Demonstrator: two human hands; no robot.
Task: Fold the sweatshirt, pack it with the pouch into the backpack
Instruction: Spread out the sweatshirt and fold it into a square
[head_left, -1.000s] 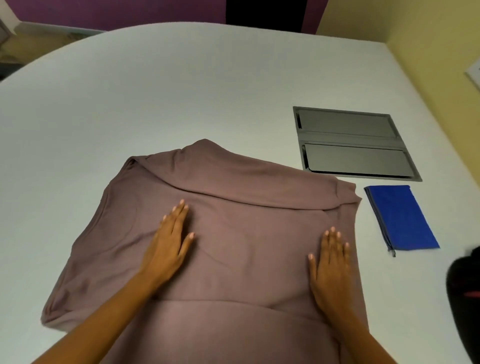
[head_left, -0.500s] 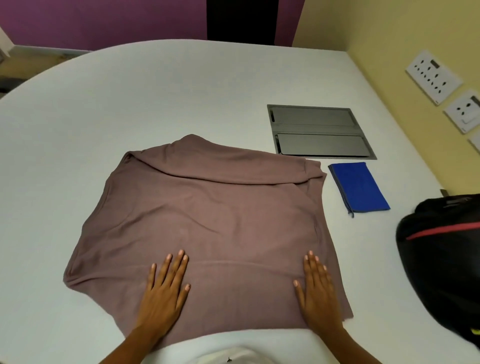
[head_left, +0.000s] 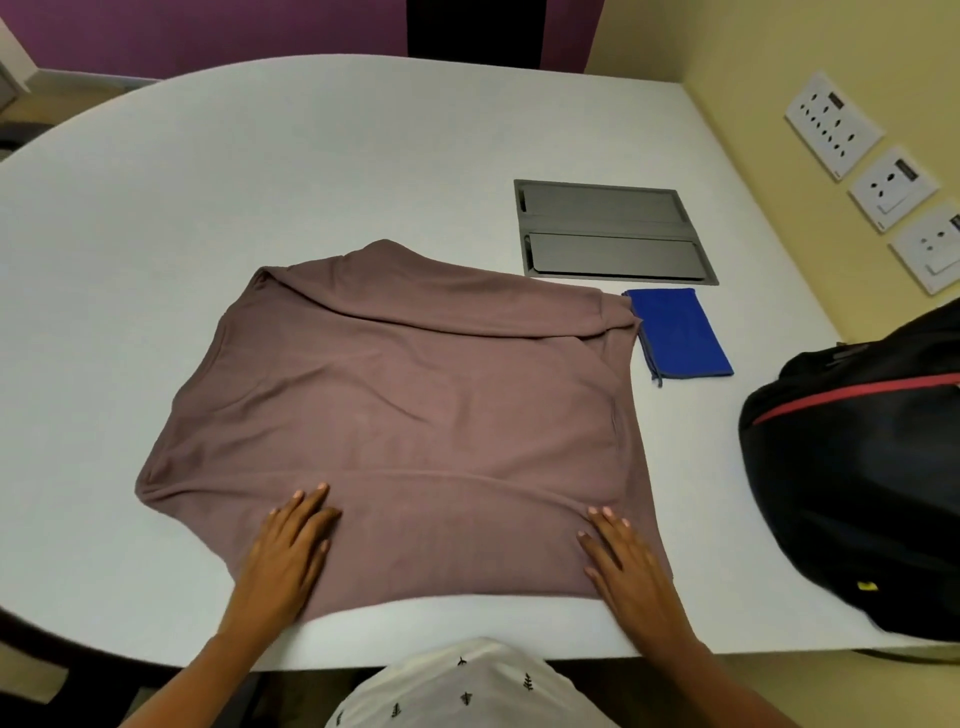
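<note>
A mauve sweatshirt (head_left: 410, 410) lies spread on the white table (head_left: 311, 166), its far edge folded over toward me. My left hand (head_left: 288, 553) rests flat on its near left part, fingers straight. My right hand (head_left: 626, 564) presses flat on the near right corner. A blue zip pouch (head_left: 680, 332) lies just right of the sweatshirt's far corner. A black backpack (head_left: 857, 467) with a red stripe sits at the table's right edge.
A grey metal cable hatch (head_left: 613, 231) is set into the table behind the pouch. Wall sockets (head_left: 893, 187) line the yellow wall on the right. The table's near edge runs just below my hands.
Both hands slid toward me along the sweatshirt, from its middle to its near hem. The view pulled back, bringing the backpack into sight on the right.
</note>
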